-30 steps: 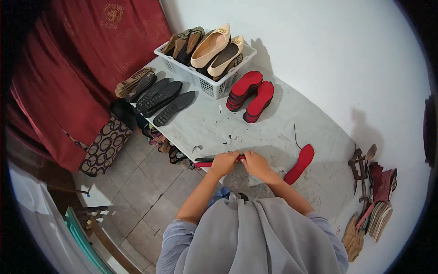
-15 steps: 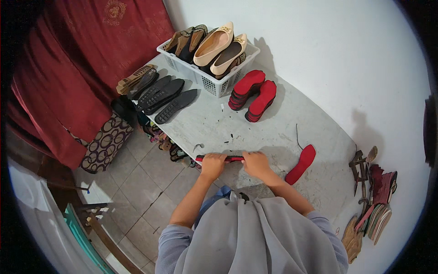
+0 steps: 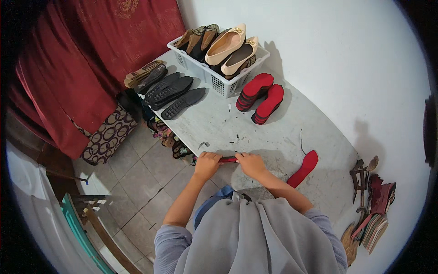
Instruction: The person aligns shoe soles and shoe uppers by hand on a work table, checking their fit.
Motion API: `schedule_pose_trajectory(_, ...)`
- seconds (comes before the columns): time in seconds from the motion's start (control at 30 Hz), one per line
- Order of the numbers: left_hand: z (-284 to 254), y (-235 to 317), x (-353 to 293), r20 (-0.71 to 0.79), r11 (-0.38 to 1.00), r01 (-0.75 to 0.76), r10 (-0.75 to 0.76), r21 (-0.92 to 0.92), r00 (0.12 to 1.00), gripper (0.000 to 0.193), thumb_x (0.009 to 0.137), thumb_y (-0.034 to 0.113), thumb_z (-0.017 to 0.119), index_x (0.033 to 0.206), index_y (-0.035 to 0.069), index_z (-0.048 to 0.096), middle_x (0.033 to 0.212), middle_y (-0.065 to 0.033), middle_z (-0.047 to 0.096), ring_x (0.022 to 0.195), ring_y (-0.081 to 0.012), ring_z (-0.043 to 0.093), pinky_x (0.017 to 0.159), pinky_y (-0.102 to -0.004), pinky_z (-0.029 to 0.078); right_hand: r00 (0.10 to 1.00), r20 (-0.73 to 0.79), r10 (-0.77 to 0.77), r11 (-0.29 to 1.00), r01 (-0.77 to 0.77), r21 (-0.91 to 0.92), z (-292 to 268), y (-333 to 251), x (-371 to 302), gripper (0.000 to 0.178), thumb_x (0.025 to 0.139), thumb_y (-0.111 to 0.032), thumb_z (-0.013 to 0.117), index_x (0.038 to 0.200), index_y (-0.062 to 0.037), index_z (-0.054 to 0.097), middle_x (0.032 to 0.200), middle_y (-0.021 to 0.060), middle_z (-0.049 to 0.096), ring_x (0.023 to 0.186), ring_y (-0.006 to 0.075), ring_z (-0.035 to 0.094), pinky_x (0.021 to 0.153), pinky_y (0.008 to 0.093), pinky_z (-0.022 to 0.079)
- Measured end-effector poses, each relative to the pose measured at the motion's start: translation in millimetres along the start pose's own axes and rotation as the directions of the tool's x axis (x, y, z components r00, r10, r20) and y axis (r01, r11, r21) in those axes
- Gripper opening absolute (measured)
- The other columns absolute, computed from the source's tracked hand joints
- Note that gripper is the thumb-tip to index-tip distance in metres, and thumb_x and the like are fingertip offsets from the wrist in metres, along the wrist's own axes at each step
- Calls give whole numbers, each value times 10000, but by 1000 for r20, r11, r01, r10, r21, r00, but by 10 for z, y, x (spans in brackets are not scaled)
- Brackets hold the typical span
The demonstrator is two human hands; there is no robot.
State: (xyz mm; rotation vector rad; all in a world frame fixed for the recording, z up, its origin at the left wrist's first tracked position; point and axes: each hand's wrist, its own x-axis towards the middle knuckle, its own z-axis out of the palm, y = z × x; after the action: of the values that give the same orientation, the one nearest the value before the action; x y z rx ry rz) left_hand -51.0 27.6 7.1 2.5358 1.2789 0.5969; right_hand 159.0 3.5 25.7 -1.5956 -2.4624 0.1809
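Note:
A red shoe insole with a black edge [image 3: 228, 160] is held edge-on between my hands at the table's near edge. My left hand [image 3: 208, 164] is closed around its left part, and my right hand [image 3: 250, 164] grips its right part; the fingers cover both ends. To the right of my right hand, a single red insole [image 3: 305, 167] lies flat, partly behind my forearm. Farther back stand two stacks of red-topped insoles with black layers, a left stack [image 3: 256, 90] and a right stack [image 3: 270, 104].
Beyond the stacks, a white plastic basket [image 3: 222, 87] holds several shoes, including a beige pair [image 3: 227, 48]. Black shoe soles [image 3: 183, 103] lie at the table's left edge. Hand tools [image 3: 360, 178] stand by the right wall. A small curved piece [image 3: 203, 145] lies near my left hand.
The view has shifted slightly. My hands have come a little closer together on the insole, and less of its left end shows past my left hand.

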Motion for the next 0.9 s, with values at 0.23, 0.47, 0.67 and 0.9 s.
schedule_pose_trajectory(0.23,63,-67,-10,-3,999,-39,39,-16,999,278,672,152,663,941,80,644,877,-75,651,858,-239,600,767,-362,421,998,63,-24,992,32,-126,97,-213,170,162,819,-235,585,865,-98,511,730,91,599,661,264,632,510,403,469)
schedule_pose_trajectory(0.47,-17,-89,13,31,997,-1,3,-83,1000,297,703,186,672,984,96,637,892,-69,649,888,-243,593,787,-376,421,993,-74,-88,985,76,-154,139,-197,151,223,828,-298,579,849,-92,496,713,86,572,588,251,612,471,367,468)
schedule_pose_trajectory(0.67,-89,-208,-78,1,992,104,-105,-65,995,296,688,182,704,957,88,624,950,-75,628,926,-271,581,793,-391,438,990,-91,-112,985,99,-138,191,-154,139,216,831,-295,572,839,-95,492,704,76,557,575,240,605,459,363,466)
schedule_pose_trajectory(0.9,33,-299,-94,-63,996,20,-26,-91,998,271,681,184,704,916,82,615,869,-91,591,873,-292,571,744,-374,474,997,-48,-62,995,58,-79,241,-71,103,209,821,-274,583,839,-82,503,735,97,579,597,285,604,496,394,475)
